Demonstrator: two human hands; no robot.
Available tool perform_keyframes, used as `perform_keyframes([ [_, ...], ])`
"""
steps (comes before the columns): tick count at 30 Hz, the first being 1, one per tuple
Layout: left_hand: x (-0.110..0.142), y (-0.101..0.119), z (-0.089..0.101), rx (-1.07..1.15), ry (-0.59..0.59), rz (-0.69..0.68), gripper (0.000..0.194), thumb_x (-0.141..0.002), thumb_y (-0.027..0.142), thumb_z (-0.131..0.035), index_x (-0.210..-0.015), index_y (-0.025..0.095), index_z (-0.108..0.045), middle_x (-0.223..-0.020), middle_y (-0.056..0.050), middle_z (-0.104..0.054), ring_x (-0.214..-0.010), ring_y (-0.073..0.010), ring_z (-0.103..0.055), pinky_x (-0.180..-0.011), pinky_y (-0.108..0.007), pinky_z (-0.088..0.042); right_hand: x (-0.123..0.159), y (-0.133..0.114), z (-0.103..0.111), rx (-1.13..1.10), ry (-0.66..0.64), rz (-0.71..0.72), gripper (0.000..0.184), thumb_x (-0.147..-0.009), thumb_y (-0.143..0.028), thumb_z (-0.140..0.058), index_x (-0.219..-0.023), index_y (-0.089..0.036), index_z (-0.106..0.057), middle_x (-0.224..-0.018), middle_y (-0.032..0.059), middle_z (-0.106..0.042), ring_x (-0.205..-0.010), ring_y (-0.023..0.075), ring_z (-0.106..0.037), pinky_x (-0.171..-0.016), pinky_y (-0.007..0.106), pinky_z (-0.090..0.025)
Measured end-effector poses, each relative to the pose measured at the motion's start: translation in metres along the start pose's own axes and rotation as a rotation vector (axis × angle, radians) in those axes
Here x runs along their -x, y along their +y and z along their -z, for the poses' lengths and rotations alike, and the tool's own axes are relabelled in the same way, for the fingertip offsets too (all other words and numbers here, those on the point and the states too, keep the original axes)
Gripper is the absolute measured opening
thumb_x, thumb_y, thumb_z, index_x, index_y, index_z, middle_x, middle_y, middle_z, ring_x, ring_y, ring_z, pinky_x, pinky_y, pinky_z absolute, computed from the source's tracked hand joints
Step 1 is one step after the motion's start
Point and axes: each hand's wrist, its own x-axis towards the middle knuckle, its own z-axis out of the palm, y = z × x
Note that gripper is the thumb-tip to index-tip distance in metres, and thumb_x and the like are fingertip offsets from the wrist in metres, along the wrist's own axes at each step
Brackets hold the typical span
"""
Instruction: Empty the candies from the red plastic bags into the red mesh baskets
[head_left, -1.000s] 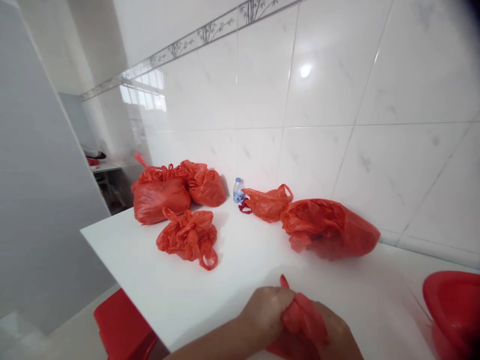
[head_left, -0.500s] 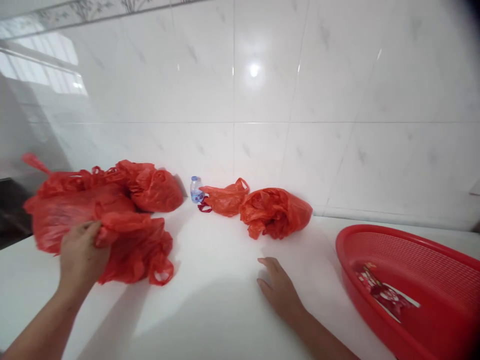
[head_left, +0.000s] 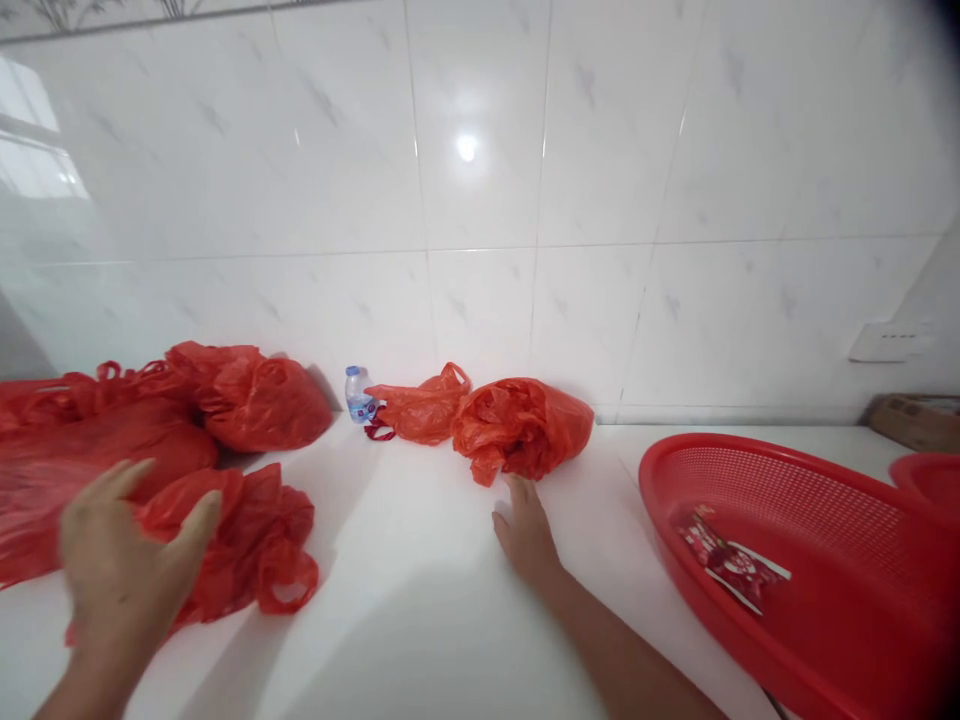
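Observation:
My left hand (head_left: 124, 560) is open, thumb and fingers spread, in front of a crumpled red plastic bag (head_left: 247, 540) at the left of the white table. Behind it lies a heap of fuller red plastic bags (head_left: 150, 440). My right hand (head_left: 527, 530) is open near the middle, its fingertips at the lower edge of a bunched red plastic bag (head_left: 551, 425) by the wall; I cannot tell whether they touch it. Left of that bag lies a smaller orange-red bag (head_left: 426, 408), beside a small clear bottle (head_left: 358, 395) with a blue cap.
A large red plastic basket (head_left: 750, 445) fills the right side, with a red and white printed packet (head_left: 731, 565) inside. Part of another red container (head_left: 930, 475) and a brown cardboard box (head_left: 919, 420) appear at the far right. A tiled wall (head_left: 472, 310) borders the table.
My left hand has let go of the crumpled red bag and spread its fingers. My right hand has reached forward to the bunched bag. The view has turned right.

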Motion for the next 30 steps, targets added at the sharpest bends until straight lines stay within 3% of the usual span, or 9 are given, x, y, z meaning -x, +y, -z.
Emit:
perform_keyframes([
  [3, 0.015, 0.050, -0.024, 0.178, -0.113, -0.187, 0.034, -0.079, 0.042, -0.055, -0.104, 0.020, -0.058, -0.121, -0.011, -0.056, -0.120, -0.0312, -0.048, -0.102, -0.052, -0.038, -0.018, -0.003, -0.011, -0.002, 0.044, -0.052, 0.059, -0.079, -0.015, -0.048, -0.137, -0.019, -0.038, -0.135, 0.0154, -0.041, -0.123, 0.0273, -0.044, -0.099, 0.044, -0.041],
  [6, 0.033, 0.096, -0.061, 0.400, -0.374, -0.411, 0.030, -0.083, 0.033, -0.054, -0.110, 0.021, -0.057, -0.126, -0.011, -0.052, -0.117, -0.0263, -0.051, -0.098, -0.047, -0.043, -0.029, -0.003, -0.021, -0.001, 0.002, -0.031, 0.061, -0.078, -0.016, -0.053, -0.137, -0.022, -0.040, -0.145, 0.0148, -0.030, -0.126, 0.0293, -0.043, -0.099, 0.043, -0.041],
  [8, 0.042, 0.126, -0.088, 0.462, -0.509, -0.537, 0.030, -0.084, 0.027, -0.053, -0.113, 0.023, -0.058, -0.134, -0.010, -0.048, -0.123, -0.0251, -0.045, -0.100, -0.046, -0.041, -0.031, 0.001, -0.026, 0.004, -0.017, 0.002, 0.061, -0.077, -0.014, -0.052, -0.137, -0.017, -0.042, -0.146, 0.0157, -0.031, -0.128, 0.0294, -0.041, -0.103, 0.043, -0.038],
  [12, 0.054, 0.183, -0.141, 0.391, -0.700, -0.698, 0.033, -0.086, 0.018, -0.048, -0.114, 0.027, -0.062, -0.143, -0.006, -0.041, -0.136, -0.0291, -0.028, -0.107, -0.050, -0.031, -0.028, 0.009, -0.030, -0.008, 0.015, 0.076, 0.056, -0.077, -0.011, -0.046, -0.134, -0.009, -0.045, -0.138, 0.0176, -0.044, -0.129, 0.0271, -0.040, -0.107, 0.045, -0.034],
  [15, 0.059, 0.210, -0.179, 0.269, -0.840, -0.680, 0.032, -0.087, 0.023, -0.047, -0.113, 0.032, -0.064, -0.147, -0.002, -0.038, -0.137, -0.0347, -0.024, -0.104, -0.057, -0.030, -0.023, 0.011, -0.027, -0.032, 0.038, 0.116, 0.055, -0.077, -0.010, -0.044, -0.132, -0.011, -0.047, -0.134, 0.0157, -0.049, -0.126, 0.0257, -0.043, -0.105, 0.045, -0.036],
  [20, 0.066, 0.217, -0.219, 0.205, -0.867, -0.565, 0.031, -0.086, 0.028, -0.049, -0.113, 0.029, -0.064, -0.144, -0.008, -0.041, -0.132, -0.0364, -0.031, -0.097, -0.060, -0.033, -0.002, 0.001, -0.004, -0.096, -0.085, 0.106, 0.046, -0.077, -0.011, -0.047, -0.121, -0.011, -0.057, -0.125, 0.0141, -0.057, -0.117, 0.0230, -0.051, -0.102, 0.038, -0.040],
  [24, 0.067, 0.207, -0.229, 0.180, -0.883, -0.489, 0.043, -0.080, 0.040, -0.058, -0.122, 0.027, -0.058, -0.146, -0.010, -0.037, -0.132, -0.0371, -0.029, -0.098, -0.058, -0.033, 0.020, -0.008, 0.026, -0.176, -0.202, 0.070, 0.025, -0.077, -0.016, -0.054, -0.098, -0.021, -0.067, -0.102, 0.0049, -0.065, -0.096, 0.0185, -0.059, -0.089, 0.030, -0.045],
  [27, 0.067, 0.201, -0.235, 0.170, -0.912, -0.426, 0.043, -0.085, 0.049, -0.049, -0.120, 0.028, -0.059, -0.144, -0.010, -0.040, -0.130, -0.0359, -0.032, -0.097, -0.055, -0.035, 0.032, -0.004, 0.045, -0.204, -0.211, -0.003, 0.006, -0.077, -0.020, -0.058, -0.075, -0.021, -0.064, -0.080, 0.0005, -0.062, -0.078, 0.0152, -0.057, -0.073, 0.025, -0.044],
  [30, 0.067, 0.198, -0.242, 0.154, -0.916, -0.364, 0.042, -0.089, 0.049, -0.039, -0.119, 0.028, -0.060, -0.144, -0.010, -0.038, -0.132, -0.0353, -0.030, -0.096, -0.054, -0.035, 0.045, 0.006, 0.058, -0.154, -0.183, -0.067, 0.026, -0.080, -0.024, -0.054, -0.055, -0.019, -0.046, -0.061, -0.0031, -0.049, -0.062, 0.0119, -0.048, -0.060, 0.023, -0.036],
])
